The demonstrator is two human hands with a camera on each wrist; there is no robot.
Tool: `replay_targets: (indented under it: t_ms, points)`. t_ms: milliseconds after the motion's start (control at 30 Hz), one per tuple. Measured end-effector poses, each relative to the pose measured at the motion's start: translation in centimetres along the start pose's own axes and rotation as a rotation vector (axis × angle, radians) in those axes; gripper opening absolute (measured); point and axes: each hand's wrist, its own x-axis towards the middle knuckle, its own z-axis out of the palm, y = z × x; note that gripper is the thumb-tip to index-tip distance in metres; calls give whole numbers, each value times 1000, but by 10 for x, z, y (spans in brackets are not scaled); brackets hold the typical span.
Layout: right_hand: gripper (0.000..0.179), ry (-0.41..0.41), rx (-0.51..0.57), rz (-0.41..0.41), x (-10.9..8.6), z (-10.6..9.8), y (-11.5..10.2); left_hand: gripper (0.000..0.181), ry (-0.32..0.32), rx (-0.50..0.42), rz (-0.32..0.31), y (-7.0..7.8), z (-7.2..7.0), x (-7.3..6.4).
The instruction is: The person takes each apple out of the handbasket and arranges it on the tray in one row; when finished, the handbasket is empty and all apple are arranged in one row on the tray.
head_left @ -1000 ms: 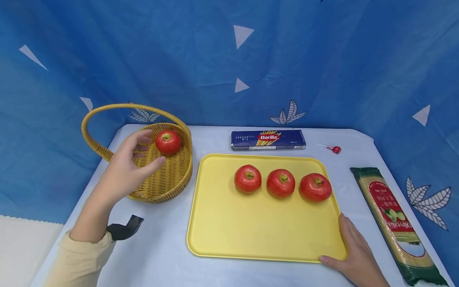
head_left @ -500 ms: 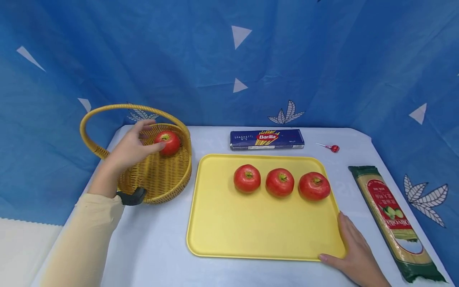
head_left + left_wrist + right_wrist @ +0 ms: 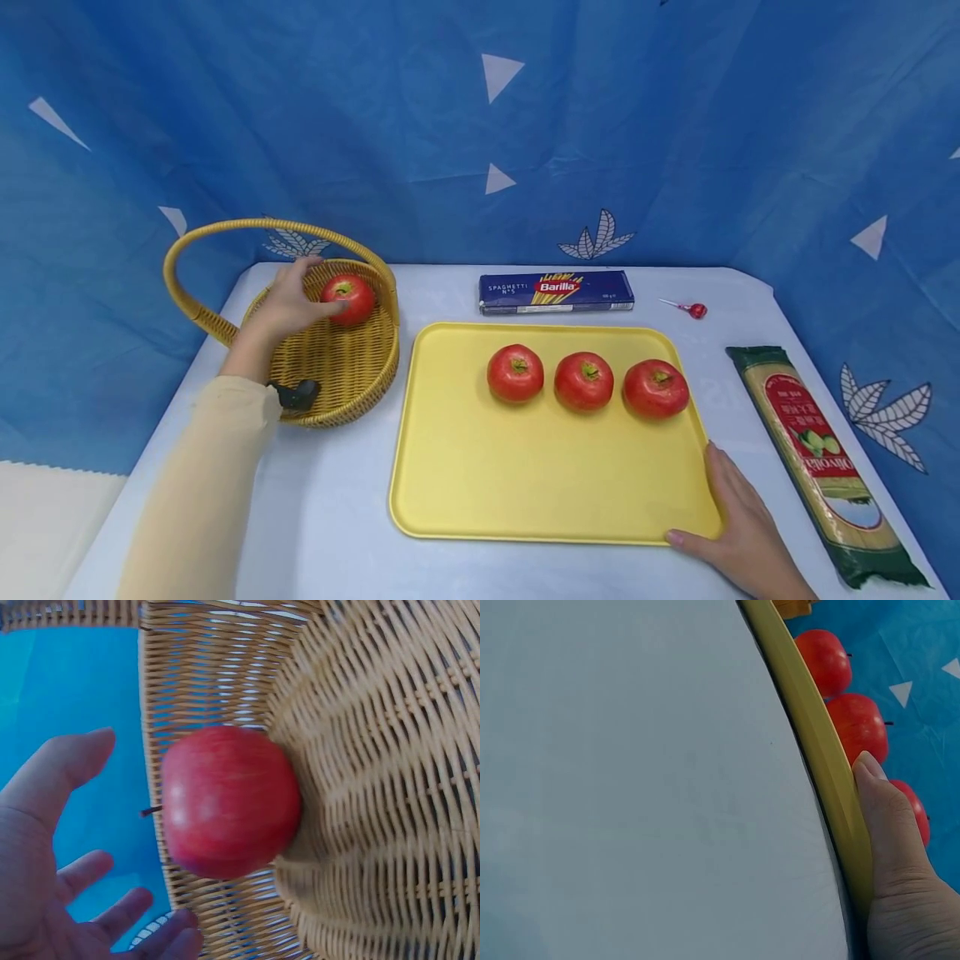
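A red apple (image 3: 348, 300) sits inside the wicker basket (image 3: 375, 379) near its back wall. My left hand (image 3: 288, 307) reaches in from the left side of the basket, its thumb overlapping the apple in the head view. In the left wrist view the thumb and fingers (image 3: 124, 911) are spread, with a gap between them and the apple's stem end. My right hand (image 3: 746, 521) holds the front right corner of the yellow tray (image 3: 555, 492), thumb at the front rim and fingers along the right side. Three more apples, a left one (image 3: 515, 373), a middle one (image 3: 584, 381) and a right one (image 3: 656, 388), stand in a row on it.
The basket's tall handle (image 3: 277, 223) arches over its back left. Behind the tray lie a blue spaghetti box (image 3: 557, 292) and a red lollipop (image 3: 697, 311). A long pasta packet (image 3: 821, 462) lies at the right table edge. Blue cloth surrounds the table.
My left hand has moved forward and right, deeper over the basket, and its thumb has come up to the apple. The right hand stays on the tray corner.
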Motion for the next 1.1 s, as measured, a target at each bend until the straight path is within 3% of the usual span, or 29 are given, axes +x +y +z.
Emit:
replay_targets:
  t_ms: [133,433,567,833,1100]
  points:
    - [139,-5,-7,3,0,0,0,100,-31,-15,7,-7,5,8]
    - [139,-20,-15,21,0,0,-1,101,-27,-32,-44,-14,13,17]
    - [140,-19,-14,21,0,0,-1,102,-38,-24,-34,-16,16,21]
    - [142,-20,-5,35,0,2,1,96,-74,-86,-45,-14,19,22]
    - [141,-20,1,29,0,0,0,103,-82,-36,-92,-11,22,26]
